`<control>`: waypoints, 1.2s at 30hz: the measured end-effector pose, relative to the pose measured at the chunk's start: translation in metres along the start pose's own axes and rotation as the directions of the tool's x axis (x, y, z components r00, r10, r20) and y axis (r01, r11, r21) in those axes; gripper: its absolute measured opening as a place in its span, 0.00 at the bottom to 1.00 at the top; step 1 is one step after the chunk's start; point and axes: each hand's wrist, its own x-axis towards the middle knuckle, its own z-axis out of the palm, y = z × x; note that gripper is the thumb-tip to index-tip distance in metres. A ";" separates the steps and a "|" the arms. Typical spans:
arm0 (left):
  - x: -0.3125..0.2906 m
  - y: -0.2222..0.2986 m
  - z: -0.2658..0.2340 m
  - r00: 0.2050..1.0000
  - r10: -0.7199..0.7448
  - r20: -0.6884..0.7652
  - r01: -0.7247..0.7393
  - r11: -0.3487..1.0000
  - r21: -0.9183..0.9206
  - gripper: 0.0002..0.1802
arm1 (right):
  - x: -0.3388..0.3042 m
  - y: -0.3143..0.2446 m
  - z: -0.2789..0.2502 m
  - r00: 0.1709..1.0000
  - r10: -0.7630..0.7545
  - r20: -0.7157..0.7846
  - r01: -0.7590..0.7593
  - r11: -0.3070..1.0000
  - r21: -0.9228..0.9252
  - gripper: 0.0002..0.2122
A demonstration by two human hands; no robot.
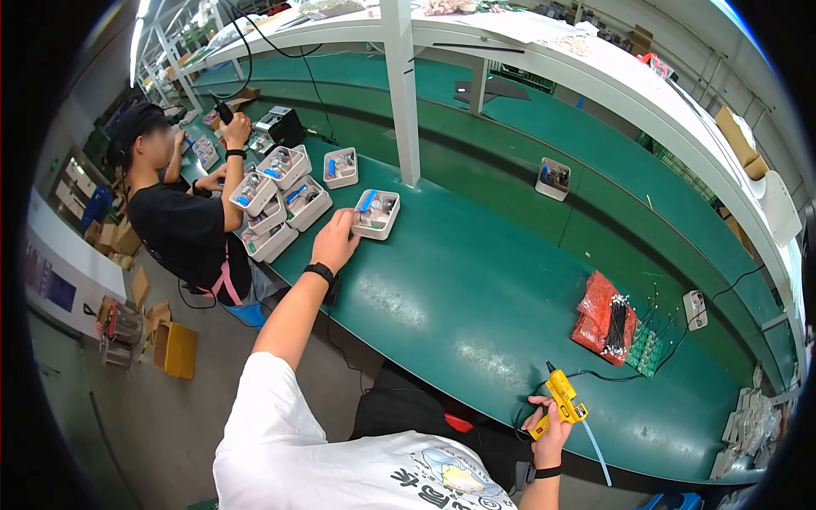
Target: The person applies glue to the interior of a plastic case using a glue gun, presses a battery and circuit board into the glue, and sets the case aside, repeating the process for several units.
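My left hand (337, 241) reaches far across the green bench, its fingers closed on the near left edge of a small white plastic case (376, 214). Inside that case sit a blue part and other small components. At the bench's front edge, my right hand (548, 423) grips a yellow glue gun (561, 397) by its handle. The gun's dark nozzle points up and away from me. A pale blue glue stick (597, 453) sticks out of its back end.
Several white cases (285, 200) are stacked at the left, beside a co-worker (174, 183) in black. A white post (403, 102) rises from the bench. At the right lie a red bubble-wrap bag (595, 310), black wires (618, 327), and green circuit boards (646, 350).
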 end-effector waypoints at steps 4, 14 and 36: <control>-0.001 -0.004 -0.025 0.981 0.142 0.131 -0.137 0.990 -0.045 0.16 | -0.004 0.001 0.000 1.000 0.006 -0.021 -0.006 1.000 -0.004 0.11; 0.126 -0.097 0.062 0.997 -0.077 -0.016 0.078 0.982 0.170 0.14 | -0.001 0.000 0.005 0.999 0.006 -0.034 -0.006 1.000 -0.017 0.11; 0.127 0.005 0.029 0.879 -0.026 0.476 0.053 0.998 -0.044 0.19 | -0.001 0.000 0.000 1.000 0.022 -0.017 -0.022 0.999 0.030 0.14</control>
